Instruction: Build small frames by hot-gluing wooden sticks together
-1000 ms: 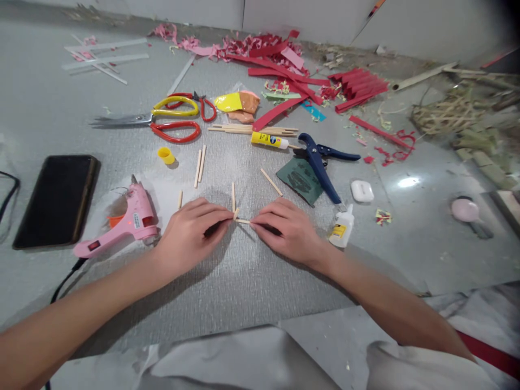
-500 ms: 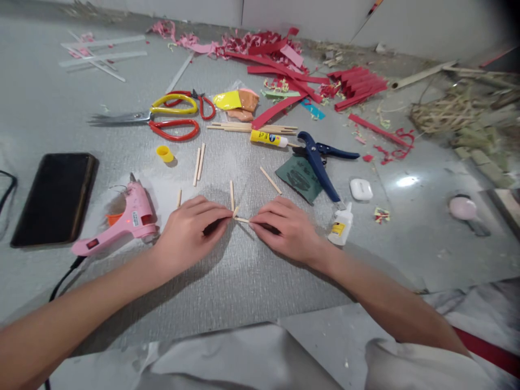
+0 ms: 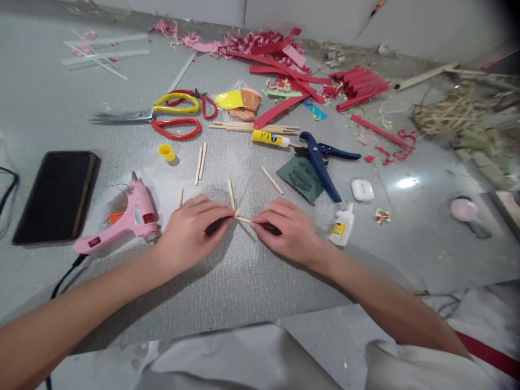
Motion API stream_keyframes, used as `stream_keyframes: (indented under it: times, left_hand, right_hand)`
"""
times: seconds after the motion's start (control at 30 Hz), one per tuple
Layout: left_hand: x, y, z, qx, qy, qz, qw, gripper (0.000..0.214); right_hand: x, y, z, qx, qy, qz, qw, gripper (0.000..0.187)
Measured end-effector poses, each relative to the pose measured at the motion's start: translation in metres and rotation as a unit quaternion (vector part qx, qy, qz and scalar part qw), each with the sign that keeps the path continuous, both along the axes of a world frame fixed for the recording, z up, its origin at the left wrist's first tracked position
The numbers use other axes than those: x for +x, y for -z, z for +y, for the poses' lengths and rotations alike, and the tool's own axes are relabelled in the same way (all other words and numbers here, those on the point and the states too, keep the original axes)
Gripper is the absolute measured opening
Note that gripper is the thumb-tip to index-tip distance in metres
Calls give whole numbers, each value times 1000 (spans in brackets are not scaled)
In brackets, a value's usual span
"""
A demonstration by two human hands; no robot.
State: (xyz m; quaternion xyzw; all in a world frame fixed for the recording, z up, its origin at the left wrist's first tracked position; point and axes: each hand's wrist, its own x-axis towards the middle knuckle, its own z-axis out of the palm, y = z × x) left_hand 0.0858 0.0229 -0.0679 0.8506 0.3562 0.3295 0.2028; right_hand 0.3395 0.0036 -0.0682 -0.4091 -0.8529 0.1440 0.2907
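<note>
My left hand [image 3: 190,233] rests on the grey mat, fingers pinched on a short wooden stick [image 3: 237,212]. My right hand [image 3: 286,230] is pinched on a second short stick [image 3: 244,219]. The two stick ends meet between my fingertips. Another loose stick [image 3: 231,194] lies just beyond the joint. A pink hot glue gun [image 3: 125,219] lies left of my left hand. A small white glue bottle [image 3: 342,226] lies right of my right hand.
Black phone [image 3: 54,195] at left. Red and yellow scissors [image 3: 170,116], a yellow cap [image 3: 166,153], loose sticks [image 3: 200,160], a yellow glue tube [image 3: 270,138], blue cutters [image 3: 320,162], green sandpaper [image 3: 299,177] and a white earbud case [image 3: 361,190] lie beyond. Red paper scraps [image 3: 292,65] fill the back.
Both hands stay pinched on the sticks at the same spot. The loose stick beyond the joint has tilted slightly to the left.
</note>
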Motion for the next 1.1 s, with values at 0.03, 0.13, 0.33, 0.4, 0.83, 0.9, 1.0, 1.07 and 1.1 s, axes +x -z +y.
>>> stream_keyframes:
  times: [0.03, 0.13, 0.33, 0.4, 0.83, 0.9, 1.0, 1.07, 1.1]
  left_hand:
    - [0, 0, 0, -1, -1, 0, 1000, 13]
    - [1, -1, 0, -3, -3, 0, 1000, 13]
    - [1, -1, 0, -3, -7, 1, 1000, 14]
    - [1, 0, 0, -6, -6, 1, 1000, 15]
    - [2, -1, 1, -1, 4, 2, 1000, 12]
    - [2, -1, 2, -2, 6, 5, 1000, 12]
    - [2, -1, 1, -2, 8, 4, 1000, 13]
    - [1, -2, -1, -5, 11, 2, 1000, 14]
    - [0, -2, -2, -9, 13, 0, 1000, 15]
  right_hand:
    - [0, 0, 0, 0, -1, 1, 1000, 13]
    - [0, -1, 0, 3, -4, 3, 1000, 13]
    - [0, -1, 1, 3, -3, -2, 1000, 14]
    - [1, 0, 1, 2, -2, -2, 1000, 14]
    - [1, 2, 3, 19, -1, 5, 1000, 14]
    - [1, 3, 3, 17, 0, 3, 1000, 14]
    - [1, 2, 3, 20, 2, 1, 1000, 13]
    - [1, 1, 2, 24, 2, -2, 1000, 13]
    - [1, 0, 1, 27, 1, -4, 1000, 12]
